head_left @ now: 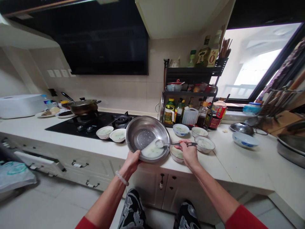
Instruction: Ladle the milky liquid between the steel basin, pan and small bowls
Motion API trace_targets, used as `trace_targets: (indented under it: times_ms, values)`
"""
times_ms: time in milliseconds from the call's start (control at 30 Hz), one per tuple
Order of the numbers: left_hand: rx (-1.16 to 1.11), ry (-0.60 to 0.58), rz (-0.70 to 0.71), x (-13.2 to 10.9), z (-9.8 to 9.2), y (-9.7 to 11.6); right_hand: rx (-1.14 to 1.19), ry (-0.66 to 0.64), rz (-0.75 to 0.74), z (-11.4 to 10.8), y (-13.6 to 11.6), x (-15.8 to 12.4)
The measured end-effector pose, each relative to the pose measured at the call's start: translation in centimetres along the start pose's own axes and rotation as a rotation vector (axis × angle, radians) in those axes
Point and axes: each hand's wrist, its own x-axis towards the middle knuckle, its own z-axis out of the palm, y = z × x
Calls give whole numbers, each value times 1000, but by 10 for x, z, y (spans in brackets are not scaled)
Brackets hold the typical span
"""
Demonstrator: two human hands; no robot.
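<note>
Red sleeves (244, 218) lie nearest, along the bottom edge. The left hand (132, 161) pinches the near rim of a tilted steel basin (143, 128) holding pale liquid (150, 151) at the counter's (235, 162) front. The right hand (190, 155) grips a ladle (159, 143), its scoop over the basin, beside a filled bowl (176, 154).

Bright window (254, 63) right of pale wall (156, 66), black hood (109, 44), white cabinets (149, 183), grey floor (57, 203)
</note>
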Motion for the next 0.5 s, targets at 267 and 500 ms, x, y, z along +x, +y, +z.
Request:
trace_targets:
  times_ms: [267, 500]
  values:
    - [0, 20, -5, 0, 0, 1, 86, -2, 12, -9, -9, -1]
    - [7, 18, -2, -1, 0, 1, 107, 21, -66, -39, -44, -3]
